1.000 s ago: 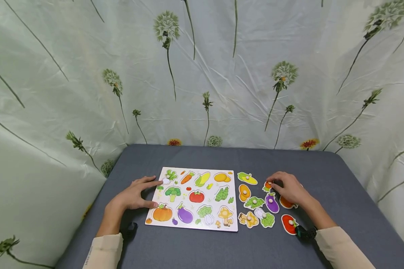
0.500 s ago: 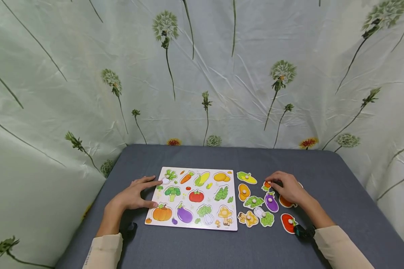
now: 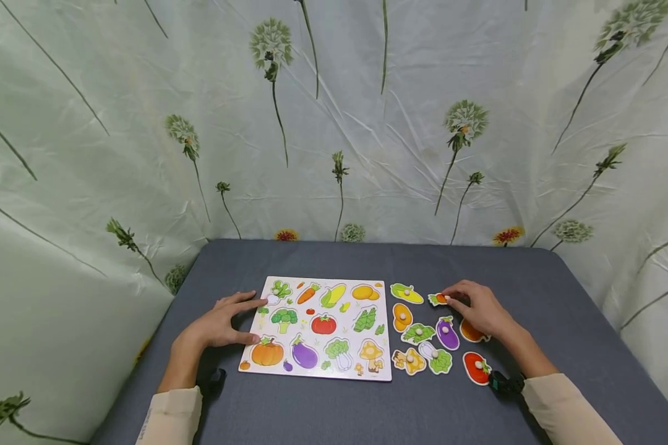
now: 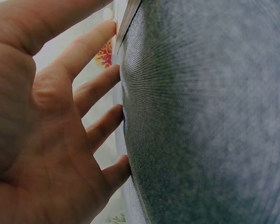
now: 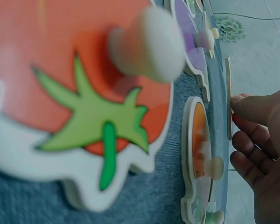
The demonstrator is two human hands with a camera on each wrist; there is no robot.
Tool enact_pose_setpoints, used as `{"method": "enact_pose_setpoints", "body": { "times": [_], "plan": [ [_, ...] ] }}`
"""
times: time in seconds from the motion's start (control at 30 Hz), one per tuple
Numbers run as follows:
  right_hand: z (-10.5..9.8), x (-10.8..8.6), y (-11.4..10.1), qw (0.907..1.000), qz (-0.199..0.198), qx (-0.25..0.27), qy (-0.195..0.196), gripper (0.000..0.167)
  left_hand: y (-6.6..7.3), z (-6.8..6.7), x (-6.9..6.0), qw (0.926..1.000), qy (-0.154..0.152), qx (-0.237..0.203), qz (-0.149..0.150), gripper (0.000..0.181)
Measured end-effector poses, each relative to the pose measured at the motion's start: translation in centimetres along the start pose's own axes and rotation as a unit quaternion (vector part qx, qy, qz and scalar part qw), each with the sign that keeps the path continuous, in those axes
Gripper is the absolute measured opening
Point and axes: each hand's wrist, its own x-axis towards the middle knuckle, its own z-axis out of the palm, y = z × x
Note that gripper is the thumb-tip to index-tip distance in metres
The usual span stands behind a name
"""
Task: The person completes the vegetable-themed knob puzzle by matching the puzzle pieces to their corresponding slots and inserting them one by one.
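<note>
My left hand rests with spread fingers on the left edge of the white vegetable board. In the left wrist view that hand has its fingers extended at the board's edge. The right hand pinches the carrot piece between thumb and fingers, right of the corn piece. In the right wrist view the hand grips this piece, seen edge-on; its knob is hidden by the fingers.
Right of the board lie an eggplant piece, a tomato piece, a pumpkin piece, a mushroom piece and several others, each with a knob. A flowered cloth hangs behind the grey table.
The carrot piece has turned in the right hand, from pointing downward to lying sideways, its leafy end now to the left. The left hand has stayed on the board.
</note>
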Motion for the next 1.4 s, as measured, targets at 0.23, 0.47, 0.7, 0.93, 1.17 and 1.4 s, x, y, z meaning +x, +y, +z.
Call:
{"method": "enact_pose_setpoints", "body": {
  "times": [0.23,0.47,0.7,0.93,1.17,1.4],
  "plan": [
    [-0.4,0.0,-0.5,0.9998,0.016,0.012,0.008,0.018,-0.2,0.1,0.0,1.0000,0.003,0.002,0.000,0.091],
    [-0.4,0.2,-1.0,0.9990,0.030,0.025,0.021,0.022,-0.2,0.2,0.1,1.0000,0.003,0.003,0.002,0.091],
    [0.0,0.7,-1.5,0.9988,0.031,0.029,0.025,0.020,-0.3,0.1,0.0,1.0000,0.004,-0.006,0.006,0.089],
    [0.5,1.4,-2.7,0.9985,0.016,0.038,0.037,0.015,-0.2,0.1,0.0,0.9999,0.005,-0.013,0.010,0.088],
    [1.4,2.5,-4.0,0.9978,0.003,0.043,0.049,0.012,-0.3,0.1,-0.1,0.9999,0.005,-0.012,0.006,0.088],
    [2.2,3.5,-5.5,0.9974,-0.012,0.052,0.048,0.012,0.0,0.0,-0.1,0.9999,0.004,-0.013,0.006,0.088]
  ]
}}
